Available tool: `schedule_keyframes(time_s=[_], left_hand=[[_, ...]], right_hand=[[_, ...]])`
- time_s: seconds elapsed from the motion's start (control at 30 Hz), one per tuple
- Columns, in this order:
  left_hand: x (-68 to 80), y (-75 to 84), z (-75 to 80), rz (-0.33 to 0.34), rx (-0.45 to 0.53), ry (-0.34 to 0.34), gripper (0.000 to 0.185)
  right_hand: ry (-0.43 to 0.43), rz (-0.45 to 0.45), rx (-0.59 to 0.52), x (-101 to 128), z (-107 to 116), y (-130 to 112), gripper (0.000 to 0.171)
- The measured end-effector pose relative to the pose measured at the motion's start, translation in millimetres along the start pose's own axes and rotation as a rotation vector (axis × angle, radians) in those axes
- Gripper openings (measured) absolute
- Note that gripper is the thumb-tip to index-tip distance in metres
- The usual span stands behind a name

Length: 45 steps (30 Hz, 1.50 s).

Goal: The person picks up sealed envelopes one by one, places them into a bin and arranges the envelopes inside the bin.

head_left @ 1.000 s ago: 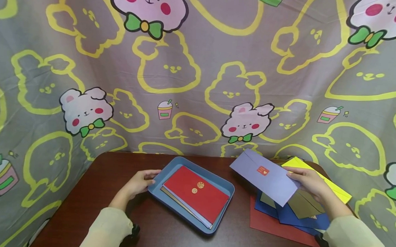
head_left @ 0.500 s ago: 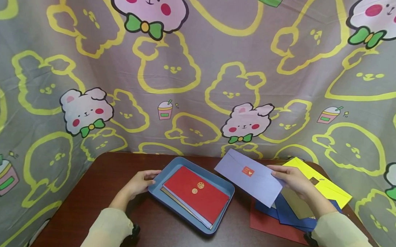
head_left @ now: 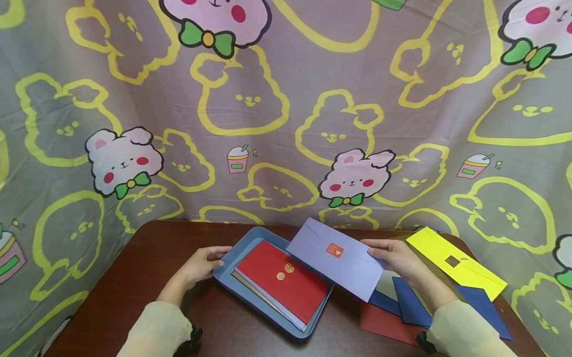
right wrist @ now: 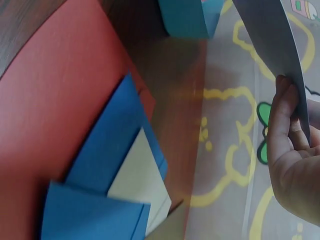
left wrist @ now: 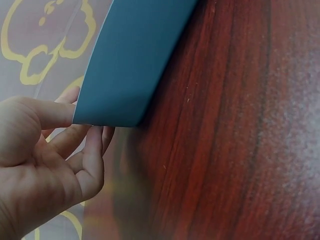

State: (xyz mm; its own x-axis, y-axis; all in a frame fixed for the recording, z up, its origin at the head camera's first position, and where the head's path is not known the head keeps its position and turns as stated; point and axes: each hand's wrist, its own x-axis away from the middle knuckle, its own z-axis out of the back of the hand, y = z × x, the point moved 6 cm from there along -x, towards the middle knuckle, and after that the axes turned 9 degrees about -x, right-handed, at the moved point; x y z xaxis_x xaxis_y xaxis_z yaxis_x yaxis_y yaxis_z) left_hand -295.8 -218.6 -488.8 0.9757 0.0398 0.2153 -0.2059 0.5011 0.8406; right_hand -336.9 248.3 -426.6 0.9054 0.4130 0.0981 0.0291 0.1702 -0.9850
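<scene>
A lavender envelope (head_left: 337,258) with a red heart sticker hangs tilted over the right part of a blue-grey tray (head_left: 258,303). My right hand (head_left: 399,258) pinches its right edge, thumb on one face and fingers on the other, as the right wrist view shows. Inside the tray lies a small stack of envelopes, topped by a red envelope (head_left: 282,283) with gold emblems; lavender and tan edges peek out below it. At the tray's left corner my left hand (head_left: 200,265) grips the rim; in the left wrist view the thumb and curled fingers (left wrist: 92,160) hold that end.
Loose envelopes spread over the right side of the brown table (head_left: 121,278): a yellow envelope (head_left: 477,269), blue envelopes (head_left: 485,306), a red envelope (head_left: 387,324), and a pale envelope (right wrist: 140,182). A patterned curtain (head_left: 278,120) hangs behind the table's back edge.
My right hand has carried the lavender envelope leftward, from above the loose envelopes to over the tray's right side. The left hand and tray have stayed in place.
</scene>
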Motion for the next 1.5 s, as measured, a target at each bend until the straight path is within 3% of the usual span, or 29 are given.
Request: schedule_keyframes(time_s=[0.27, 0.63, 0.93, 1.5], left_hand=[[1.8, 3.0, 1.0, -0.012, 0.007, -0.006, 0.041], [1.4, 0.9, 0.1, -0.002, 0.022, -0.008, 0.041], [1.4, 2.1, -0.7, -0.028, 0.015, -0.003, 0.041], [-0.1, 2.1, -1.3, -0.032, 0.029, 0.002, 0.041]], right_hand=[[-0.024, 0.003, -0.019, -11.2, -26.8, -0.1, 0.044], [0.038, -0.041, -0.062, -23.4, -68.3, 16.1, 0.037], [0.001, -0.046, -0.073, -30.4, -96.0, 21.6, 0.036], [0.004, -0.054, -0.106, -38.6, -117.7, 18.4, 0.036]])
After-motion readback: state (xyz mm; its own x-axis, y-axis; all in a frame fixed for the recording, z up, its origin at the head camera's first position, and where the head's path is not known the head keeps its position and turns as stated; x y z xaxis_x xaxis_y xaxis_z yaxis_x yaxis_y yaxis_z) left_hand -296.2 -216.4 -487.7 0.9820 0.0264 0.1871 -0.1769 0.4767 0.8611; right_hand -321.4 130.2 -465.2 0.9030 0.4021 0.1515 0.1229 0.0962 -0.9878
